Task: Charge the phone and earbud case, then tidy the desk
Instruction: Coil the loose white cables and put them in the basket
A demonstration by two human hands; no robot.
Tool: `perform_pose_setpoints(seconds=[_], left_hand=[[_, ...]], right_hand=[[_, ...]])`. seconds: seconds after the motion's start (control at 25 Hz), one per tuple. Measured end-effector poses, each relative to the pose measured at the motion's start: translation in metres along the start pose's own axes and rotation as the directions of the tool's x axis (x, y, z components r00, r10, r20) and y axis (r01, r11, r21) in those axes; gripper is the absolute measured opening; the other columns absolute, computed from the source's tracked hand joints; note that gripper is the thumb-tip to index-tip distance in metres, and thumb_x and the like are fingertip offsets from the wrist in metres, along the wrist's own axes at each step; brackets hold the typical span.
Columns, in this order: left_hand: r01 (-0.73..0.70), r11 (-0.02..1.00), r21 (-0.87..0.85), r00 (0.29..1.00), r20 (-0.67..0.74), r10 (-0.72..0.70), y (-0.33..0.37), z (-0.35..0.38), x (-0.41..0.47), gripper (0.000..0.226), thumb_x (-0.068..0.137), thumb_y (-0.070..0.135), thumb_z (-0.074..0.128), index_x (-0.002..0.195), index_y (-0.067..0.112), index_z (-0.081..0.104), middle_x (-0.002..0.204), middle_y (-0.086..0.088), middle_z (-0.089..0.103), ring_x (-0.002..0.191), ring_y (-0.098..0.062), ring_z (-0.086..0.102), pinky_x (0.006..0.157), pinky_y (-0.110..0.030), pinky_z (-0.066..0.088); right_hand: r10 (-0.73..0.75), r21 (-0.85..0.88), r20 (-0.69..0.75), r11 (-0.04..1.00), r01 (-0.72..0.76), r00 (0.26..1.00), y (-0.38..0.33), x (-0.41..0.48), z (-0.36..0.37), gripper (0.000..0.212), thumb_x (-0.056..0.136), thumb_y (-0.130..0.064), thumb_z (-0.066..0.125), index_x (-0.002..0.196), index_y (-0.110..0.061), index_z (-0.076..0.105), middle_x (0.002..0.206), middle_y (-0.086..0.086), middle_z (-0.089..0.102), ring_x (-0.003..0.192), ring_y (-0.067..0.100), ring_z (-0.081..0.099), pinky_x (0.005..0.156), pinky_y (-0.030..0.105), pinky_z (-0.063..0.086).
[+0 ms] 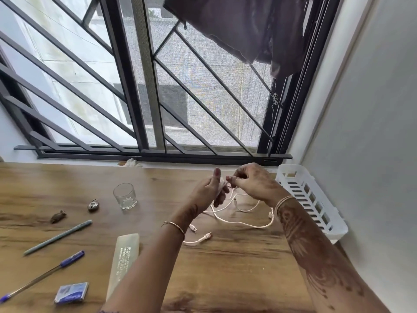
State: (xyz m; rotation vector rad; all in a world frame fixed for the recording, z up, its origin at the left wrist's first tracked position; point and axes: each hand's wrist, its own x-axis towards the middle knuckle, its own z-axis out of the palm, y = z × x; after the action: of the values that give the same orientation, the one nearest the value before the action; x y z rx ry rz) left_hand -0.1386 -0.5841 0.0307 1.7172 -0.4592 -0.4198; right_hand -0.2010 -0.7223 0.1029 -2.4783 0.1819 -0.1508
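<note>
Near the far right edge of the wooden worktop (225, 279), the left hand (208, 190) and right hand (251, 181) are both pinching the thin white charging cable (239, 222) with curled fingers.

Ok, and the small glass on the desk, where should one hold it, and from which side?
I would grip the glass round its side wall, about mid-height, coming from its right. It stands upright with straight sides; the padlock lies on its left, while the desk to its right is bare.
</note>
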Motion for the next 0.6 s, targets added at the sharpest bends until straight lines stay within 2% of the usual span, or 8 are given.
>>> perform_pose_setpoints(seconds=[0.12, 0.24, 0.32, 0.4, 0.48, 0.6], left_hand=[[0.058, 0.988, -0.142, 0.997, 0.049, -0.051, 0.014, 0.003, -0.010, 0.077, 0.096, 0.059, 0.013, 0.067, 0.007, 0.063, 0.045, 0.001, 0.045, 0.041, -0.009, 0.040, 0.053, -0.023, 0.047], [0.131, 0.947, -0.295, 0.988, 0.116, -0.101, 0.021, -0.001, -0.016, 0.073, 0.095, 0.060, 0.018, 0.064, 0.008, 0.060, 0.043, 0.003, 0.035, 0.038, -0.006, 0.032, 0.048, -0.017, 0.046], [0.177, 0.883, -0.435, 0.979, 0.170, -0.112, 0.024, -0.004, -0.017, 0.064, 0.092, 0.061, 0.026, 0.064, 0.010, 0.051, 0.037, 0.008, 0.026, 0.031, -0.003, 0.021, 0.043, -0.015, 0.041], [0.203, 0.798, -0.567, 0.976, 0.180, -0.120, 0.026, -0.004, -0.020, 0.057, 0.091, 0.058, 0.036, 0.060, 0.012, 0.049, 0.035, 0.010, 0.023, 0.028, -0.003, 0.016, 0.043, -0.015, 0.040], [0.214, 0.716, -0.664, 0.977, 0.165, -0.139, 0.025, -0.002, -0.021, 0.058, 0.094, 0.053, 0.038, 0.052, 0.016, 0.052, 0.032, 0.010, 0.022, 0.025, -0.002, 0.017, 0.044, -0.015, 0.039], [0.209, 0.664, -0.718, 0.978, 0.139, -0.158, 0.022, 0.001, -0.021, 0.056, 0.094, 0.049, 0.041, 0.049, 0.018, 0.053, 0.031, 0.011, 0.022, 0.024, -0.002, 0.018, 0.042, -0.014, 0.032]], right_hand=[[0.011, 0.103, -0.084, 0.995, -0.003, 0.996, 0.004, 0.006, 0.005, 0.028, 0.079, -0.044, 0.072, 0.066, -0.020, 0.067, 0.056, -0.009, 0.054, 0.055, 0.004, 0.046, 0.057, 0.024, 0.037], [0.027, 0.258, -0.143, 0.966, 0.011, 0.989, 0.008, 0.005, 0.013, 0.028, 0.077, -0.042, 0.074, 0.066, -0.018, 0.066, 0.060, -0.006, 0.060, 0.056, 0.005, 0.050, 0.056, 0.020, 0.040], [0.056, 0.497, -0.101, 0.868, 0.002, 0.993, 0.007, 0.002, 0.020, 0.025, 0.082, -0.034, 0.072, 0.069, -0.014, 0.064, 0.063, -0.005, 0.060, 0.053, -0.001, 0.050, 0.054, 0.011, 0.039], [0.074, 0.650, -0.043, 0.759, -0.029, 0.996, 0.008, 0.001, 0.032, 0.024, 0.086, -0.030, 0.068, 0.068, -0.015, 0.060, 0.060, -0.006, 0.056, 0.047, -0.004, 0.046, 0.050, 0.012, 0.038], [0.092, 0.737, -0.012, 0.674, -0.054, 0.996, 0.012, 0.004, 0.044, 0.025, 0.087, -0.034, 0.066, 0.068, -0.019, 0.060, 0.060, -0.005, 0.052, 0.047, 0.004, 0.041, 0.047, 0.020, 0.034], [0.132, 0.770, 0.003, 0.632, -0.087, 0.991, 0.015, 0.004, 0.052, 0.023, 0.089, -0.035, 0.063, 0.071, -0.020, 0.061, 0.061, -0.003, 0.047, 0.047, 0.006, 0.035, 0.042, 0.019, 0.029]])
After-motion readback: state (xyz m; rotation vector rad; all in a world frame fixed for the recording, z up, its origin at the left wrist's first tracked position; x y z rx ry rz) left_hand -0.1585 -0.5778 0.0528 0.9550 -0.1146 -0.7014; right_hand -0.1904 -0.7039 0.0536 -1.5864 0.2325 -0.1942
